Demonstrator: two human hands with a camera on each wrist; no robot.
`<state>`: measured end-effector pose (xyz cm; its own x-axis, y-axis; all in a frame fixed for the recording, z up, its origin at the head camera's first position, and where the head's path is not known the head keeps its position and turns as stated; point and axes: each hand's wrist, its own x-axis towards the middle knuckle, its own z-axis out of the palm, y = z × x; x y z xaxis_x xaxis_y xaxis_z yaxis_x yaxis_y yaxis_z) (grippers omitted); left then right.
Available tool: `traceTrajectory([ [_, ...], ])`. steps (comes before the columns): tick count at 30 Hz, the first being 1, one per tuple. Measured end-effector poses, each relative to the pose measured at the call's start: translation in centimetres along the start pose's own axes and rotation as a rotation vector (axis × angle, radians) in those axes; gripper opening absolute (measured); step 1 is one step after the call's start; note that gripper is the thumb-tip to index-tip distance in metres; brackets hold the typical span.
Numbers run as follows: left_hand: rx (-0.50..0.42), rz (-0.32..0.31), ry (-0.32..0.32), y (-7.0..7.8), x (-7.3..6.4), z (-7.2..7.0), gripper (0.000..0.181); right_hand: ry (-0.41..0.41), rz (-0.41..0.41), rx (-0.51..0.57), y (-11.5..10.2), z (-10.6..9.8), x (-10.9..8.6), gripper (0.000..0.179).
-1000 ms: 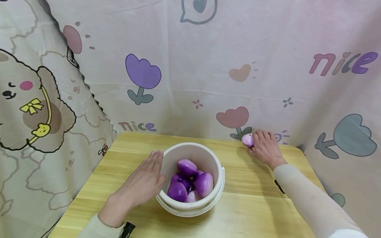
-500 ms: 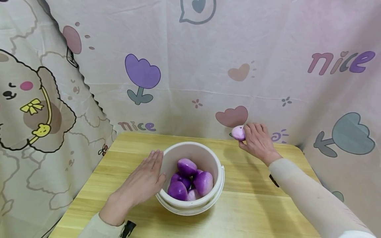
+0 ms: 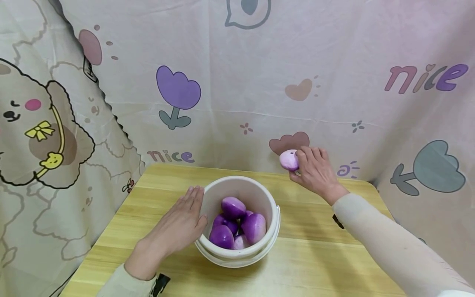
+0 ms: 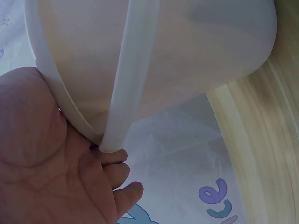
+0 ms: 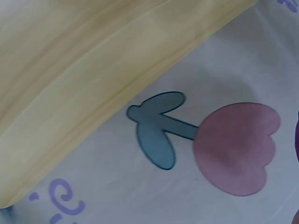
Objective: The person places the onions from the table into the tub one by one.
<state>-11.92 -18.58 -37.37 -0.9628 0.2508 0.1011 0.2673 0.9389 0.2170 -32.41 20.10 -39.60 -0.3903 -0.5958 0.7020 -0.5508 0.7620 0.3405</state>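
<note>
A white bucket (image 3: pixel 273 194) stands on the table with several purple onions (image 3: pixel 233 208) lying in it. My left hand (image 3: pixel 174 227) rests against the bucket's left rim, its fingers straight; in the left wrist view the palm (image 4: pixel 51 172) touches the rim beside the flat white handle (image 4: pixel 128 74). Above the table's back right part, my right hand (image 3: pixel 315 171) holds a pale purple onion (image 3: pixel 289 160) between thumb and fingers, lifted clear of the wood. The right wrist view catches only a sliver of that onion at its right edge.
The wooden table (image 3: pixel 315 255) carries the bucket near its middle. A printed curtain (image 3: pixel 237 82) hangs right behind the table's back edge, and another patterned cloth (image 3: pixel 44 214) hangs along the left side.
My right hand has raised the onion off the table's back right area and moved it left, toward the bucket. The left hand and the bucket stay in place.
</note>
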Motion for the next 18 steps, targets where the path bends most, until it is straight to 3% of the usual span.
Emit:
traceTrajectory([
  [18,0.002,-0.003,-0.001,-0.1,0.1,0.0,0.071,0.231,-0.065,0.135,-4.5,-2.5,4.0,0.059],
])
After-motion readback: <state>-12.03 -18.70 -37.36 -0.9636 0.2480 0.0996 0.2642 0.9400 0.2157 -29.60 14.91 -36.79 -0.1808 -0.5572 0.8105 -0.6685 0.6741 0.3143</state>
